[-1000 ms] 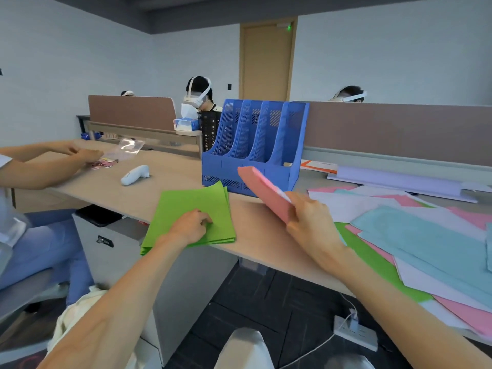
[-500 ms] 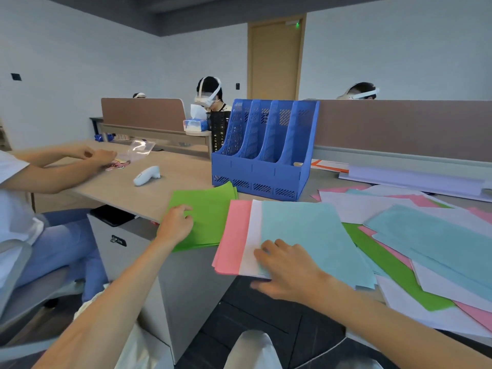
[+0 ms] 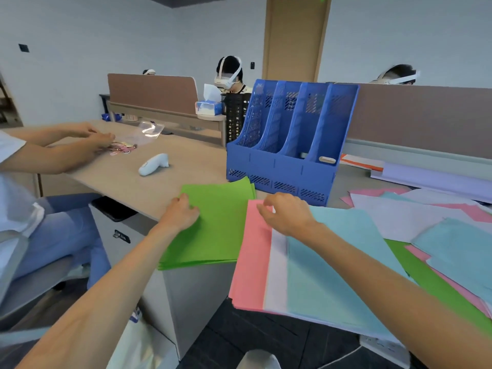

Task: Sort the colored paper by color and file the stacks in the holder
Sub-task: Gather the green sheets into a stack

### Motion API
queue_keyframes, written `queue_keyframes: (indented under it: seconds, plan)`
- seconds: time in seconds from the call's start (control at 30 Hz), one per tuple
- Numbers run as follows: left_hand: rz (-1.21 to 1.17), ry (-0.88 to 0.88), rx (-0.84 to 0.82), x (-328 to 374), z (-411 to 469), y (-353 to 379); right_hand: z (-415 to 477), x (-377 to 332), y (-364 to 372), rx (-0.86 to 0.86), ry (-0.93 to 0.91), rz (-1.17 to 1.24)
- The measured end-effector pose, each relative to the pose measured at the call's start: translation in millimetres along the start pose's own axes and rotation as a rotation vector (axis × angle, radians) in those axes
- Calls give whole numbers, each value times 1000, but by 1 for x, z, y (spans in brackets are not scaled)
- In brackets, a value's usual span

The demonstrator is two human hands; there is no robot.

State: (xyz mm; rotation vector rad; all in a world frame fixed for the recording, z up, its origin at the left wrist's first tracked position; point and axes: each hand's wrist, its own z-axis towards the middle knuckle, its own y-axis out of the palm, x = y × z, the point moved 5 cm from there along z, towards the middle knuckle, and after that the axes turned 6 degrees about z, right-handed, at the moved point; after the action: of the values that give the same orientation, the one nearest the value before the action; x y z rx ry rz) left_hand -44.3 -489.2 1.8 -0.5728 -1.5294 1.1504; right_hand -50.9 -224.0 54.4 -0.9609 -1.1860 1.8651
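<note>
Progress looks slight to us. One colour seems gathered: a green stack [image 3: 221, 225] lies roughly squared on the table [image 3: 159, 187] at centre frame, just in front of the blue holder [image 3: 279, 166], whose four slots show no paper that we can make out. By our reading, nothing is filed yet.

Right of the green, a fanned bundle hangs over the table's near edge. It has pink sheets [image 3: 250, 262] on its left, a white sheet [image 3: 277, 275] showing as a strip in the middle, and a light blue sheet [image 3: 332, 262] on top toward the right. Beyond it, at the right of the frame, loose sheets [image 3: 399, 217] in pink, white, light blue and green lie overlapped and mixed. We judge that those colours have to be separated, the stray green joined to its pile, and every stack carried to the holder.

The left grip [image 3: 178, 215] lies on the far left corner of the green stack, knuckles bent. We cannot tell whether it pinches the corner or only presses on it.

The right grip [image 3: 288, 217] sits over the far edge of the pink sheets, fingers loosely curled, thumb and forefinger apart, with nothing held that we can see. It is slightly blurred, so we cannot tell whether the fingertips touch the paper. The pink edge lies right under them, with the green stack just to the left and the holder just behind.
</note>
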Motion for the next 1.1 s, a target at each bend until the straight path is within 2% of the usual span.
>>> queue_keyframes:
  seconds: [0.23,0.4,0.5,0.57,0.87,1.0,1.1]
  plan:
    - [-65,58,4,-1,10,-2,85,3,32,15,-7,-18]
    - [-79,99,-11,-13,5,-3,141,-18,75,-159,-191,-20]
    - [-99,97,-36,-18,1,-2,158,-19,96,-274,-214,-62]
    - [-114,92,-45,-20,1,-2,163,-20,100,-293,-206,-90]
    - [-8,102,-74,-8,-4,-3,150,-19,84,-285,-170,-120]
    - [-101,100,45,11,-15,-18,133,-13,46,-152,-186,-6]
    - [-191,170,117,45,-28,-26,103,0,13,-75,-180,73]
